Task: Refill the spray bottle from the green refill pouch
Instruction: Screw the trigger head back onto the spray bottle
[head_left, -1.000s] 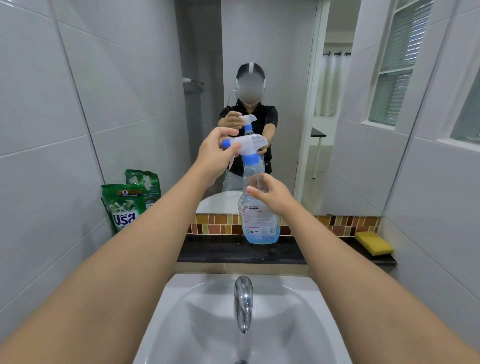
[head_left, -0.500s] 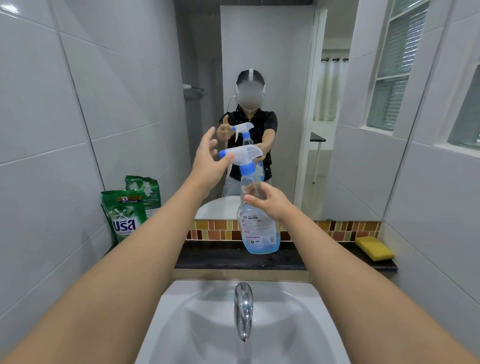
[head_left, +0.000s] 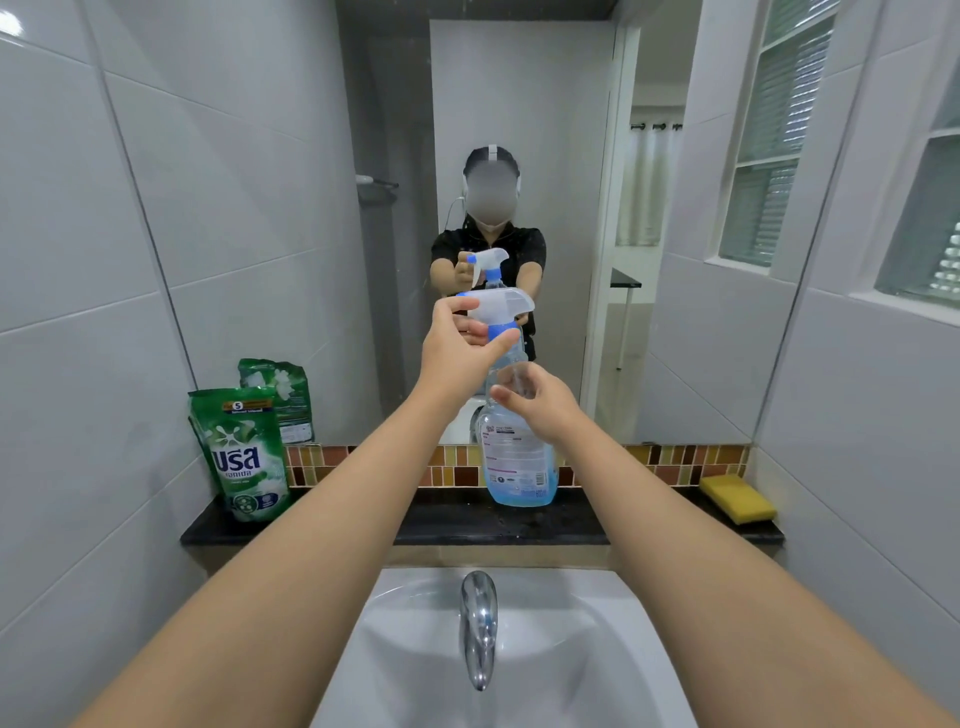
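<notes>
On the ledge (head_left: 571, 525), pouch (head_left: 244, 452) left of bottle (head_left: 517, 457), sponge (head_left: 737, 499) right

On the narrow dark bench (head_left: 467, 525) you have open surface between the green refill pouch (head_left: 244, 457) at the far left and the spray bottle (head_left: 517, 457) at centre. More bare bench lies between the bottle and the yellow sponge (head_left: 737, 498) at the far right. The mirror (head_left: 519, 156) blocks reach behind; the tap (head_left: 478, 623) rises in front, below your arms.
</notes>
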